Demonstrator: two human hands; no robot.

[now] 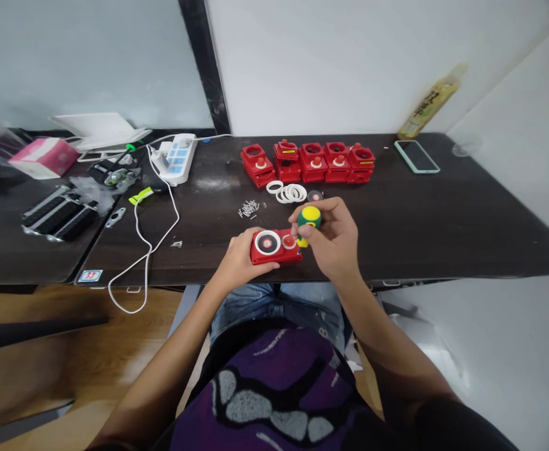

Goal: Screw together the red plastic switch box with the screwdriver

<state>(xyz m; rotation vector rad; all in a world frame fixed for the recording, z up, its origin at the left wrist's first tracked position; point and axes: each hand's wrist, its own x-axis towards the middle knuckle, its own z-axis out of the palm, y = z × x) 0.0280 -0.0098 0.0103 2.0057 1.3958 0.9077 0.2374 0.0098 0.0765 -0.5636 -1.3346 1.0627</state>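
Loose screws (249, 208) lie at 11 o'clock on the tabletop (444, 219). Left hand (241, 254) at 6 o'clock, fingers (250, 241) clenched on a red button housing (274, 246). White rings (286, 193) and five assembled-looking red units (307, 161) sit at 12 o'clock, small yellow labels unreadable. Right hand (333, 241) grasps a green-yellow stubby screwdriver (310, 220) at the housing.

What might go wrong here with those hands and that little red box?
The green-and-yellow screwdriver in the right hand might slip off the red push-button box toward the left hand. The loose screws lie uncontained, so a knock could perhaps scatter them.
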